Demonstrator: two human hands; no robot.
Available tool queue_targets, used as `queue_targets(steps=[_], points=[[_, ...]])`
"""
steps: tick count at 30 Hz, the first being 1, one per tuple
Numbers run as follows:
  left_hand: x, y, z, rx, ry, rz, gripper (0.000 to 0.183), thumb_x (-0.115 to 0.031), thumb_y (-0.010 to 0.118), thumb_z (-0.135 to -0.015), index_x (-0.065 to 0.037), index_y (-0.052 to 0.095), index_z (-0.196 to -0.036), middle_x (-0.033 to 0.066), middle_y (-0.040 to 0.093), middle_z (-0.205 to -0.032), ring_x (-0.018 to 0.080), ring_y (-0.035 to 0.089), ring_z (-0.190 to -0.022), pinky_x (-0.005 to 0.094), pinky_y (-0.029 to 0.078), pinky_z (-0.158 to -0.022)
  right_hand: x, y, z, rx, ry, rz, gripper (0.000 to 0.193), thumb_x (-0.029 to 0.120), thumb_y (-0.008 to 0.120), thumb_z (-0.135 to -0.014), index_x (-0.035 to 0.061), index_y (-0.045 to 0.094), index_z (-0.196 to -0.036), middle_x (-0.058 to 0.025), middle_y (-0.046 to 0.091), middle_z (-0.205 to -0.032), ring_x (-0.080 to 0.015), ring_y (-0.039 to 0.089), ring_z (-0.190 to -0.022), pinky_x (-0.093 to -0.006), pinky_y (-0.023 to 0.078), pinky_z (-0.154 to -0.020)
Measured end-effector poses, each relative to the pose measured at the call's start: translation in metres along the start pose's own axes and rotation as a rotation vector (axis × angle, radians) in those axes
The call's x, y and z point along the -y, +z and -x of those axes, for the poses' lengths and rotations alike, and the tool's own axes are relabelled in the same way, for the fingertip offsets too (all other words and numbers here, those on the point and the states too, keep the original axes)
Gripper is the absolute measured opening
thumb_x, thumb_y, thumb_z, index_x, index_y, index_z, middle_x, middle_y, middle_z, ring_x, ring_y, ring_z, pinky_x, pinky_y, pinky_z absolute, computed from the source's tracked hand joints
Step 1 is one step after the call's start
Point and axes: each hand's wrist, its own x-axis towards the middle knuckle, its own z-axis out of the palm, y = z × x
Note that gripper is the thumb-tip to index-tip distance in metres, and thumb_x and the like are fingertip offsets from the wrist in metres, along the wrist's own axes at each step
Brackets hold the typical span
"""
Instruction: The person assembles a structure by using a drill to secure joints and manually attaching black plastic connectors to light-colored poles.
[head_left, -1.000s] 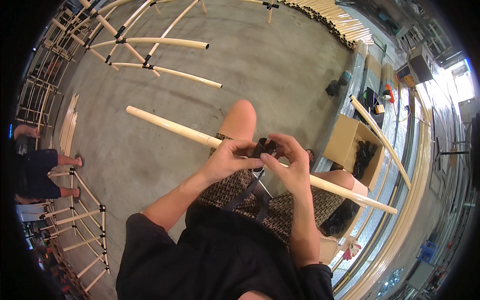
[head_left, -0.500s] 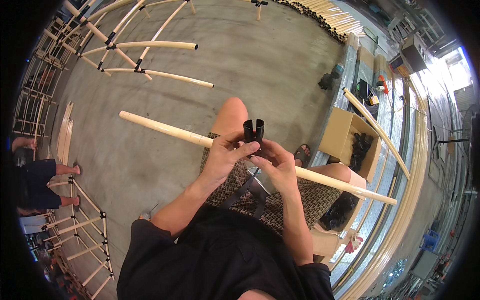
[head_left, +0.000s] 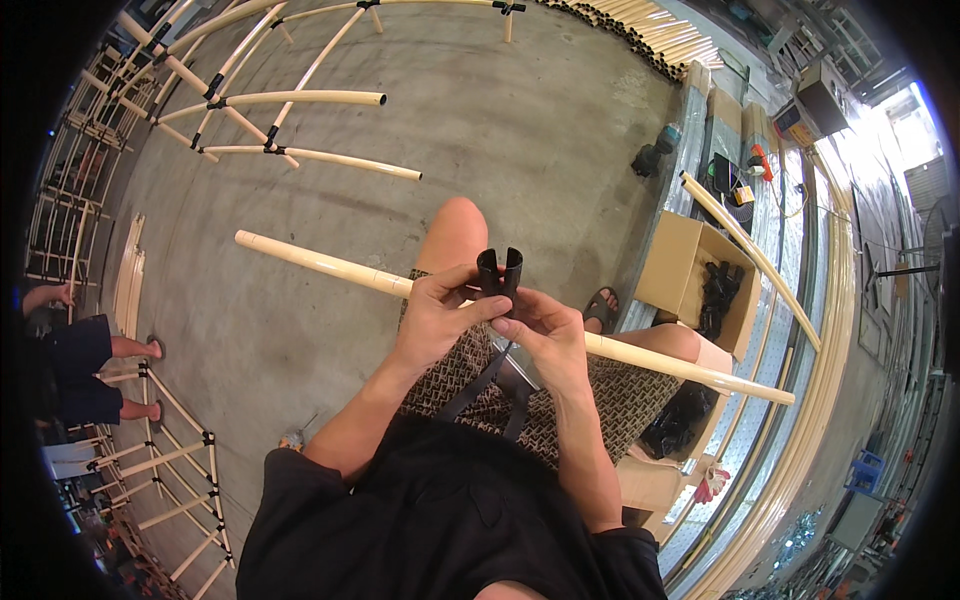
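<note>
Concrete floor; cardboard box holding black fittings. Forked black pipe connector, long axis and prongs pointing forward; grip: left hand, right hand pinching it.

Both hands hold a black connector

A pipe is laid across the legs. Fittings are contained in a carton to the right.

Grey concrete floor — loose pale pipes, tube frame upper left, lap — long cream tube across it
</note>
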Motion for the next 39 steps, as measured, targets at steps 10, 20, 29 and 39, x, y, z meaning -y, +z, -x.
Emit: queue_targets(steps=[10, 20, 29, 39], points=[[-0.039, -0.017, -0.008, 0.186, 0.054, -0.184, 0.038, -0.002, 0.08, -0.079, 0.003, 0.067, -0.114, 0.0053, 0.071, -0.101, 0.0111, 0.066, -0.094, 0.027, 0.053, -0.088, 0.018, 0.004, 0.006, 0.053, -0.002, 0.127, 0.041, -0.009, 0.072, -0.082, -0.0112, 0.06, -0.121, -0.0141, 0.069, -0.106, -0.0167, 0.067, -0.093, -0.0291, 0.058, -0.083], [-0.036, -0.01, -0.007, 0.123, 0.124, -0.207, 0.038, -0.004, 0.08, -0.08, 0.003, 0.067, -0.115, 0.0052, 0.071, -0.101, 0.0095, 0.066, -0.09, 0.0247, 0.054, -0.081, 0.015, 0.003, 0.005, 0.084, -0.008, 0.004, 0.045, -0.011, 0.07, -0.083, -0.0102, 0.056, -0.126, -0.0155, 0.067, -0.113, -0.0171, 0.065, -0.101, -0.0287, 0.057, -0.087], [-0.047, -0.013, -0.009, 0.174, 0.187, -0.398, 0.04, -0.006, 0.081, -0.079, 0.003, 0.067, -0.115, 0.006, 0.071, -0.1, 0.0102, 0.067, -0.089, 0.0247, 0.055, -0.078, 0.016, 0.001, 0.004, 0.109, -0.013, 0.045, 0.046, -0.01, 0.071, -0.083, -0.01, 0.056, -0.127, -0.0161, 0.067, -0.115, -0.0183, 0.065, -0.104, -0.0301, 0.056, -0.09], [-0.051, -0.008, -0.007, 0.138, 0.137, -0.301, 0.04, 0.003, 0.079, -0.077, 0.005, 0.066, -0.115, 0.0083, 0.069, -0.107, 0.0133, 0.065, -0.098, 0.0287, 0.054, -0.09, 0.015, 0.0, 0.001, 0.109, -0.048, 0.026, 0.045, -0.011, 0.07, -0.083, -0.0095, 0.057, -0.126, -0.0151, 0.068, -0.113, -0.0182, 0.065, -0.103, -0.0312, 0.056, -0.09]])
